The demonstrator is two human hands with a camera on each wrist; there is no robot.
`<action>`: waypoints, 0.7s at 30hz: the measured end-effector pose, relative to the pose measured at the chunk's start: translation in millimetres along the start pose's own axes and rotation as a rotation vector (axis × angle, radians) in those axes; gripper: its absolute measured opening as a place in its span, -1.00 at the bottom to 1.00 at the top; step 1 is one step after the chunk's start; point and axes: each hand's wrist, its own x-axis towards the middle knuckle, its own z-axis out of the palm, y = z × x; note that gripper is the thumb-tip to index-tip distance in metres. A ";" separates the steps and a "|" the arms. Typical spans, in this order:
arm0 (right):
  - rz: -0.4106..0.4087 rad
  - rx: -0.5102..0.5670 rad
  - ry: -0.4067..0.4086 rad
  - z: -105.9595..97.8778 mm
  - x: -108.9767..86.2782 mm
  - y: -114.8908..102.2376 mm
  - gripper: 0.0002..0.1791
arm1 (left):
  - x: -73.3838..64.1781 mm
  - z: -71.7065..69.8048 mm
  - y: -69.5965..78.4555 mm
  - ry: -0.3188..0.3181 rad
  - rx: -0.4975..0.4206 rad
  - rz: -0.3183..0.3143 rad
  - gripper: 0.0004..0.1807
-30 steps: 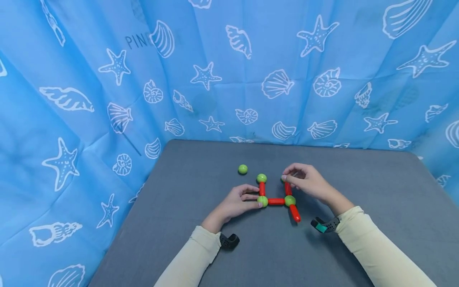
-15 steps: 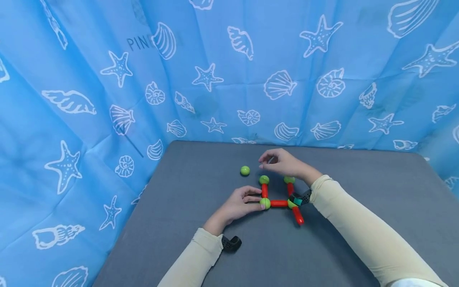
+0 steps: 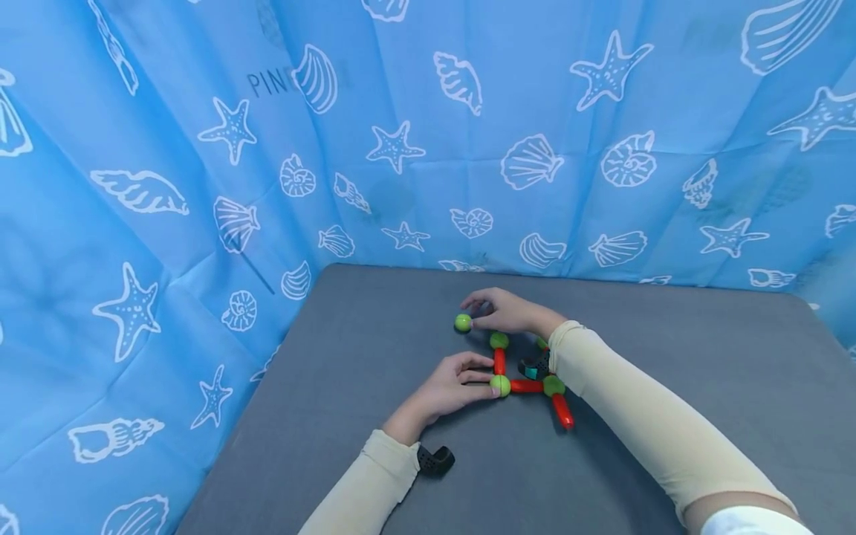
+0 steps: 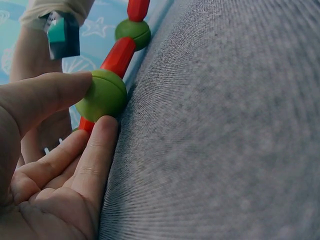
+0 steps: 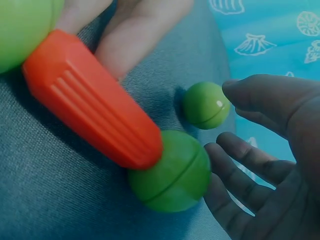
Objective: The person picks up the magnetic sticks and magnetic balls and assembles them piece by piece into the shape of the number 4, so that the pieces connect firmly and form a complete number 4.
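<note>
On the grey table lies a joined frame of red rods (image 3: 526, 386) and green balls. My left hand (image 3: 444, 388) pinches its near-left green ball (image 4: 104, 96) between thumb and finger. From that ball a red rod (image 5: 92, 102) runs away to another green ball (image 5: 171, 172). Beyond the frame sits a loose green ball (image 3: 463, 322). Beside it is my right hand (image 3: 506, 310), thumb and fingers spread and holding nothing; whether the thumb touches the ball I cannot tell. The right wrist partly hides the frame's right side.
A free-ended red rod (image 3: 563, 412) sticks out toward the near side from the right-hand joint ball (image 3: 553, 385). A blue curtain (image 3: 428, 186) with white shells and starfish hangs along the table's far and left sides.
My right hand has left the frame's far-right ball and moved left across the frame to the loose green ball. The left hand keeps its hold on the corner ball.
</note>
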 end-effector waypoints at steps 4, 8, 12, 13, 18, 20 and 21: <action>0.016 -0.010 -0.013 2.8 5.2 2.0 -0.54 | 0.1 -0.7 0.2 -0.006 -0.015 0.000 -0.48; 0.041 -0.025 -0.038 5.2 9.0 4.2 -0.57 | 0.0 -1.2 0.9 -0.010 -0.022 0.000 -0.48; 0.037 -0.062 -0.053 6.5 11.2 5.9 -0.60 | 0.3 -1.3 1.3 -0.015 -0.020 -0.001 -0.47; 0.036 -0.068 -0.050 6.7 11.5 6.0 -0.61 | 0.6 -1.3 1.3 -0.016 -0.018 0.000 -0.47; 0.021 -0.081 -0.004 6.0 8.4 5.9 -0.63 | 0.8 -1.8 1.0 -0.015 -0.025 -0.001 -0.48; 0.015 -0.069 0.025 4.2 3.5 4.5 -0.62 | 0.8 -1.9 0.9 -0.013 -0.025 -0.009 -0.48; 0.018 -0.058 0.043 3.1 0.0 3.4 -0.62 | 0.9 -2.0 0.7 -0.013 -0.025 -0.013 -0.48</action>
